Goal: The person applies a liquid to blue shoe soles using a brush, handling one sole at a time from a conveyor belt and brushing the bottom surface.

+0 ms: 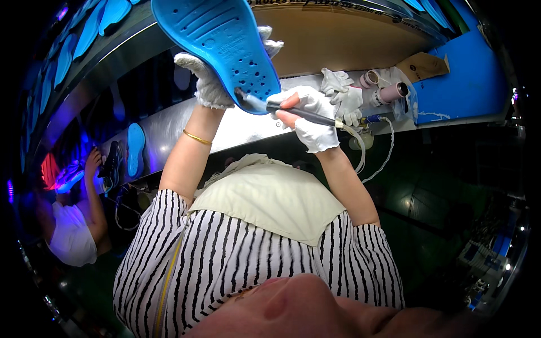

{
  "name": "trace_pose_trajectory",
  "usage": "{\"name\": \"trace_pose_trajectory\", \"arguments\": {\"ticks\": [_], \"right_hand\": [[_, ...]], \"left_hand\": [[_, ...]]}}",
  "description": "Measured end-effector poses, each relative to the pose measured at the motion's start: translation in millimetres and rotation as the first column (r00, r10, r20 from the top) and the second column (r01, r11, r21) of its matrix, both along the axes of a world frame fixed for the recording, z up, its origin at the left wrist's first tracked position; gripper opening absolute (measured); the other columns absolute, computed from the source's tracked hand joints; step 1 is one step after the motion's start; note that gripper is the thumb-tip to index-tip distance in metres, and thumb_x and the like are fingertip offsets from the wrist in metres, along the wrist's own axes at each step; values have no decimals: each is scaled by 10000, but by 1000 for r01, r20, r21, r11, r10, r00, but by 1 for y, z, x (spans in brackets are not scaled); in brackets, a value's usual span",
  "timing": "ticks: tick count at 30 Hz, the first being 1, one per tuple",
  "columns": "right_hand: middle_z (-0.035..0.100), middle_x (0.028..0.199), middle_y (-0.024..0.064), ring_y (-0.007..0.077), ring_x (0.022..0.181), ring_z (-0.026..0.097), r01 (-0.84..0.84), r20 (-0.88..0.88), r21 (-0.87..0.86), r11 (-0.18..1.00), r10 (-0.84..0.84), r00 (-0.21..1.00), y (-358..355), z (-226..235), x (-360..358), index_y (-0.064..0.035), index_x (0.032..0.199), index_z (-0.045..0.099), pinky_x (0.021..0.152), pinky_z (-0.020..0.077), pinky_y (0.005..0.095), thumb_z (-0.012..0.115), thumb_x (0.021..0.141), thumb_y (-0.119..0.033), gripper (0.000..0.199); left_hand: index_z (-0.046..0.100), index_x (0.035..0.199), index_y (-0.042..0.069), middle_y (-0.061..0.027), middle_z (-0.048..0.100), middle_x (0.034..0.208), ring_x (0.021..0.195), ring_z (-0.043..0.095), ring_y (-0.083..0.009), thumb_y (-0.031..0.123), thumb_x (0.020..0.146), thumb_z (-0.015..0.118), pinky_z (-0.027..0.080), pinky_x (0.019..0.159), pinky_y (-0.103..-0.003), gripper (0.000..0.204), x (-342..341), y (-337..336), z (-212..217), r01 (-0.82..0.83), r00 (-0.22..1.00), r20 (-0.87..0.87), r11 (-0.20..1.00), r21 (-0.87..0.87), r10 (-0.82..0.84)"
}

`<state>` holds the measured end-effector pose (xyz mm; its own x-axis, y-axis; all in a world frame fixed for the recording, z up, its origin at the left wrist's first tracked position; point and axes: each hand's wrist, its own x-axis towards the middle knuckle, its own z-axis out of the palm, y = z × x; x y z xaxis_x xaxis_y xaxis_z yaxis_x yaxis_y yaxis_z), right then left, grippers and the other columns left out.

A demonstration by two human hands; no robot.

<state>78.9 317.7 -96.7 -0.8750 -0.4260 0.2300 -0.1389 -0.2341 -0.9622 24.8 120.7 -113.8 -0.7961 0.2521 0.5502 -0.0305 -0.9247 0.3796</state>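
A blue shoe sole (225, 42) is raised in front of me, its grooved end away from me and its end with small holes near me. My left hand (211, 84), in a white glove, grips it from beneath, with the thumb at the left edge and fingertips showing past the right edge. My right hand (310, 115) is closed on a black-handled brush (307, 116); its white glove leaves some fingertips bare. The bristles touch the near end of the sole. A clear hose runs from the back of the handle.
White gloves (342, 90), a pinkish flask (393, 93) and a brown paper bag (422, 67) lie on the right of the bench. Behind stands a cardboard box (338, 42). More soles (136, 149) are at the left, where another person (73, 231) sits.
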Motion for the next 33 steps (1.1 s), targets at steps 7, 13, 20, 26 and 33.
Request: {"name": "trace_pose_trajectory", "arguments": {"ticks": [7,13,20,26,33], "right_hand": [[653,924,102,145,784,626,-15,221,-123,992,42,974,14,1,-11,-26,873,587,674,498,240,680,738,43,178],[637,923,57,139,799,603,-141,218,355,924,65,974,14,16,-18,-39,821,656,717,498,259,729,678,35,177],[637,858,67,139,779,598,-110,86,230,967,92,992,14,22,-24,-31,789,637,700,496,247,688,688,55,142],[637,852,61,148,789,597,-258,97,335,906,239,966,15,19,-30,-32,756,640,717,492,259,674,660,67,142],[641,873,58,136,810,605,-130,-20,389,912,150,989,14,18,-30,-37,766,639,736,502,251,655,696,72,131]], "left_hand": [[331,1379,68,-234,474,1292,1157,511,-397,924,436,428,454,927,-525,1277,-10,-3,2,27,1000,-3,964,-263,-29],[400,1351,61,-217,541,1219,1078,579,-350,907,418,478,524,834,-483,1262,-12,-2,22,-48,995,33,728,-684,96],[400,1356,71,-223,573,1160,992,624,-332,854,606,467,543,794,-465,1087,-9,8,35,-25,955,101,416,-909,279],[438,1328,55,-228,580,1109,926,630,-315,810,681,487,543,758,-407,996,-9,11,52,42,957,79,136,-990,278],[399,1364,62,-227,545,1175,1007,593,-319,812,666,508,516,817,-400,1030,-17,10,42,82,951,113,119,-989,287]]}}
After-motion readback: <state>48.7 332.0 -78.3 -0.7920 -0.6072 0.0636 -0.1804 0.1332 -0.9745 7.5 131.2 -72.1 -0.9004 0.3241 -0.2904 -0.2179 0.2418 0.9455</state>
